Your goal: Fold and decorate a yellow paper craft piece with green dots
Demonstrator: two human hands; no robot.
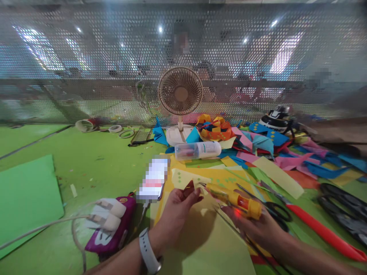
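Observation:
My left hand [179,208], with a white watch band at the wrist, is closed in a pinch on a small pale yellow paper piece [197,184]. In my right hand [255,225] is a yellow glue gun [229,196] with a red light glowing on its side. Its metal tip points left, close to my left fingertips. Thin dark rods run beneath my right hand; what they belong to is unclear. Under both hands lie pale yellow paper sheets [212,244]. A cream strip with small green diamonds [186,178] rests just beyond.
A lit phone [153,179] lies left, near a purple pouch [111,225] with white plugs. Red-handled scissors [321,227] and black scissors [278,211] lie right. A clear-capped bottle [197,150], a fan [180,93] and coloured paper loops [215,130] stand behind, before a perforated screen.

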